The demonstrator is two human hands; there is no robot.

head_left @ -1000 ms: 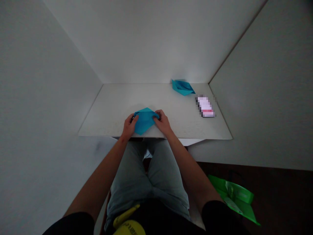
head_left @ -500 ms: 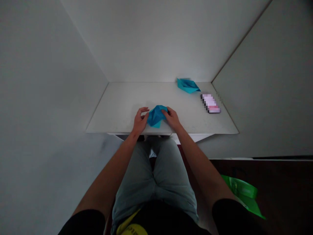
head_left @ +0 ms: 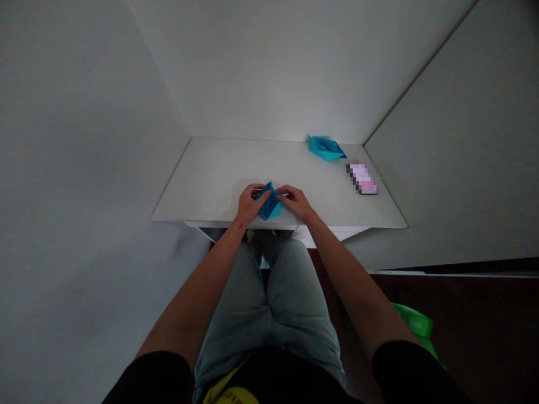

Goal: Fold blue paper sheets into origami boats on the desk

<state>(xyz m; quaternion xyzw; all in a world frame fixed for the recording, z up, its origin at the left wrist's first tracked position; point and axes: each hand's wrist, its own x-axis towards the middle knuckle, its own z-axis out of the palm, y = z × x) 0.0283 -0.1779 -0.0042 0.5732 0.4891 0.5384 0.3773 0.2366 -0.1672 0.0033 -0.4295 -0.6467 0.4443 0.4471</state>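
Blue folded paper (head_left: 269,206) sits pinched right at the table's (head_left: 236,165) near edge, long axis pointing at the lap; left hand (head_left: 248,205) and right hand (head_left: 297,202), equally close, clamp fingers on its upper folds from either side.

The teal-blue paper (head_left: 269,205) is pretty much one solid colour, no print on it, just darker shading along the folds. Same shade on the other folded paper (head_left: 325,148). The bench (head_left: 210,174) is plain off-white, and so are the walls (head_left: 84,140). The pixelated item (head_left: 362,178) looks pinkish white with a dark edge. Shorts (head_left: 290,297) are a washed-out grey-green, sleeves (head_left: 154,379) black, and there's a bright green bag (head_left: 415,324) on the dark brown floor (head_left: 475,331). Also a yellow thing (head_left: 229,396) with dark lettering.
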